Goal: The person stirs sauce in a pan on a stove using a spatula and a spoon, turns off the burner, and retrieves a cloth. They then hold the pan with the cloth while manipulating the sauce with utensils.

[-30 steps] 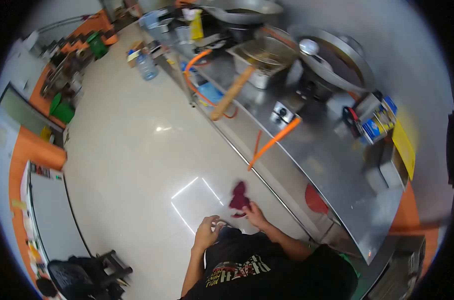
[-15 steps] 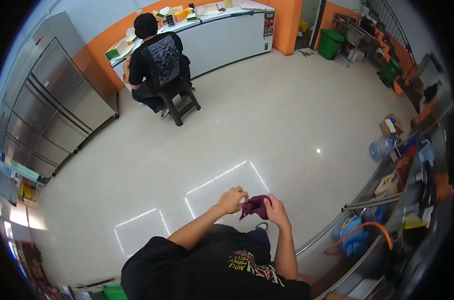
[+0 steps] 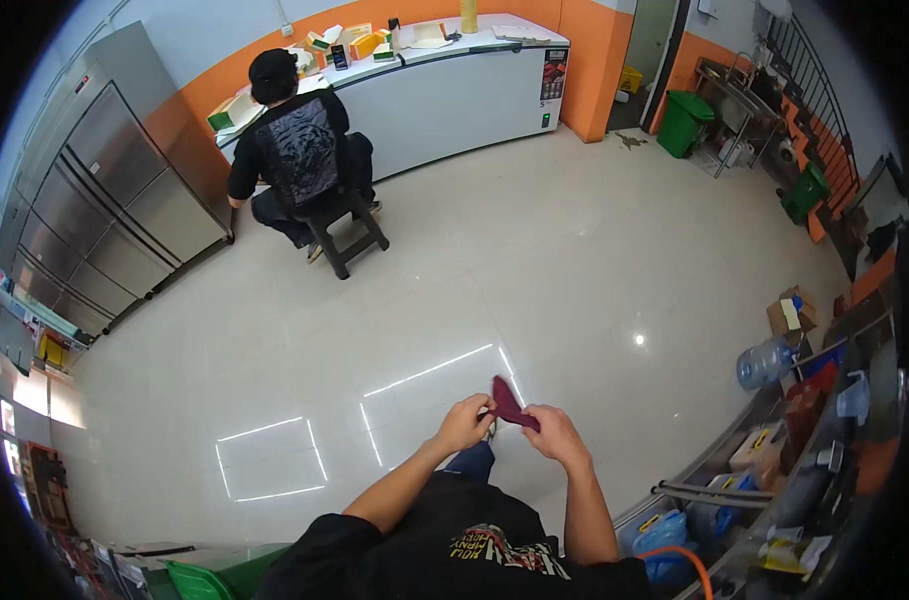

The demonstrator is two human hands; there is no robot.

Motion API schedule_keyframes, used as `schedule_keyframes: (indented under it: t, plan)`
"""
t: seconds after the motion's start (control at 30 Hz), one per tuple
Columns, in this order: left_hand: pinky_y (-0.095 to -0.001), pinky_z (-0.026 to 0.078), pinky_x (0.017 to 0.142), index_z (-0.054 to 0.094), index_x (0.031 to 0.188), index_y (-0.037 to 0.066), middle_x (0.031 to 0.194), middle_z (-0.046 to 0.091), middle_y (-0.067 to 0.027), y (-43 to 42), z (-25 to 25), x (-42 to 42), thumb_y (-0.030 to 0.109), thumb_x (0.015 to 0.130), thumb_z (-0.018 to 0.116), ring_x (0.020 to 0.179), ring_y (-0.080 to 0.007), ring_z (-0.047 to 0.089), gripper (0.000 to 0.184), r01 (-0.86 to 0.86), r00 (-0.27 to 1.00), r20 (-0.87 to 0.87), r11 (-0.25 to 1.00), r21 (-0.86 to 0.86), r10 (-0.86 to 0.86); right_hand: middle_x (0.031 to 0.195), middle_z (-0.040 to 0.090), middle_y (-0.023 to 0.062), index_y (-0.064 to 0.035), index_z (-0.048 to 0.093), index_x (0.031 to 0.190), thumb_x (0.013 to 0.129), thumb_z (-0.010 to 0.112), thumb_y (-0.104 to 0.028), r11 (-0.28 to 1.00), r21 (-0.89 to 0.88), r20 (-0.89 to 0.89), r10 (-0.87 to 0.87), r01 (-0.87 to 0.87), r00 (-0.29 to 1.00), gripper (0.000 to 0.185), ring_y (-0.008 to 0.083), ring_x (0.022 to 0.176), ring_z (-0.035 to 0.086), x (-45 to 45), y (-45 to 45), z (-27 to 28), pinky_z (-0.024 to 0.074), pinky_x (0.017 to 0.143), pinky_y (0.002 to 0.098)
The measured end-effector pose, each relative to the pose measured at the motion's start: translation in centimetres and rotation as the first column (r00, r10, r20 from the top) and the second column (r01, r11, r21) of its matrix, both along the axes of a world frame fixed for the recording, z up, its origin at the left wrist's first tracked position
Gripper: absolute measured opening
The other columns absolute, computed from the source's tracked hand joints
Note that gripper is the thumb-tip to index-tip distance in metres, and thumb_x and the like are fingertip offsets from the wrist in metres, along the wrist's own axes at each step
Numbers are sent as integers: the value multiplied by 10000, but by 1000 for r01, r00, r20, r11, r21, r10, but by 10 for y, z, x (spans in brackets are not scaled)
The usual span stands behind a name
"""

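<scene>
A small maroon cloth point(image 3: 508, 402) is stretched between my two hands in front of my body, above the floor. My left hand point(image 3: 465, 422) pinches one end of it. At the other end, my right hand point(image 3: 555, 434) grips the cloth between thumb and fingers. One corner of the cloth sticks up and away from me, slightly blurred. Whether it is a plain rag or a sewn item, I cannot tell.
A person point(image 3: 300, 150) in black sits on a dark stool point(image 3: 340, 228) by a long white chest freezer point(image 3: 465, 105). A steel refrigerator point(image 3: 125, 180) stands left. On my right are a cluttered shelf, a water bottle point(image 3: 765, 362) and an orange hose point(image 3: 680, 553). Green bins point(image 3: 687, 122) stand farther back.
The cloth has turned from hanging bunched to pointing upward between my hands. My view has shifted as my body moved. The seated person's left arm has lowered.
</scene>
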State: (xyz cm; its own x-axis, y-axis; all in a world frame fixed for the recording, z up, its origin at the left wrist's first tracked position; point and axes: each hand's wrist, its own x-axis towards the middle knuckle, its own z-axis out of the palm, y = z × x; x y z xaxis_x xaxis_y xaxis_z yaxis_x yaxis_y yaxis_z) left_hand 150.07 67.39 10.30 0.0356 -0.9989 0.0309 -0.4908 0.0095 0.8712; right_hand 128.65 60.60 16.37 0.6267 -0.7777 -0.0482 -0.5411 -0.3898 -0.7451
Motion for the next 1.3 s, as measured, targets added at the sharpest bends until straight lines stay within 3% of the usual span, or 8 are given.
schedule_keyframes:
  t: [0.2, 0.37, 0.43, 0.63, 0.87, 0.97, 1.07, 1.3]
  plan:
    - [-461, 530, 781, 627, 992, 56, 968, 678, -172, -134, 3, -34, 178, 907, 623, 892, -374, 664, 149, 232, 969, 92, 972, -24, -229, 883, 646, 174, -75, 676, 977, 773, 745, -87, 949, -12, -296, -306, 316, 905, 216, 391, 864, 630, -77, -73, -2, 508, 772, 476]
    - [-459, 530, 809, 670, 1040, 46, 1006, 690, -170, -254, -24, -107, 190, 919, 624, 916, -397, 652, 194, 712, 694, 167, 701, -20, -700, 860, 657, 171, -54, 671, 961, 752, 767, -104, 827, 10, -117, -558, 562, 822, 235, 352, 815, 644, -173, -68, -17, 506, 730, 426]
    - [-444, 531, 775, 699, 995, 50, 978, 695, -155, -291, -3, -155, 206, 925, 630, 882, -371, 665, 185, 785, 580, 214, 609, 109, -786, 848, 664, 157, -51, 664, 966, 758, 781, -124, 689, 252, 3, -703, 680, 711, 249, 292, 769, 634, -206, -55, -24, 498, 721, 390]
    - [-359, 477, 591, 699, 863, 35, 680, 641, -113, -376, 11, -340, 318, 814, 802, 606, -242, 603, 305, 914, 261, 188, 306, 267, -947, 827, 669, 66, -23, 630, 963, 821, 754, -50, 198, 406, 117, -980, 892, 164, 191, 143, 756, 610, -319, -24, -31, 486, 707, 313]
    - [-360, 483, 603, 719, 900, 62, 706, 651, -125, -422, 46, -608, 231, 766, 828, 641, -249, 626, 241, 977, -62, 249, -8, 213, -966, 820, 643, 60, -15, 613, 1003, 877, 659, -14, -261, 356, 192, -919, 897, -344, 134, 161, 768, 619, -464, -11, -53, 507, 728, 315]
    - [-383, 501, 648, 733, 939, 77, 805, 673, -130, -420, 54, -720, 107, 791, 749, 734, -301, 661, 152, 997, -71, 300, -62, 41, -951, 874, 622, 55, -11, 593, 1036, 881, 629, 21, -499, 507, 365, -615, 703, -699, 163, 165, 829, 612, -528, -29, -33, 499, 751, 297]
    - [-360, 474, 633, 733, 970, 60, 770, 611, -123, -402, 110, -823, 13, 784, 709, 688, -282, 603, 193, 971, -42, 118, -69, -230, -992, 950, 602, 61, -13, 578, 1053, 862, 606, 72, -746, 82, 589, -499, 661, -636, 210, 167, 913, 605, -604, -34, 2, 490, 781, 288]
    - [-319, 433, 635, 728, 978, 36, 743, 566, -96, -398, 151, -1007, -61, 731, 699, 707, -231, 546, 267, 764, -345, 112, -348, -544, -932, 980, 607, 99, -7, 597, 978, 807, 609, 102, -907, -189, 704, -393, 377, -592, 203, 205, 909, 609, -711, -41, 80, 489, 811, 304]
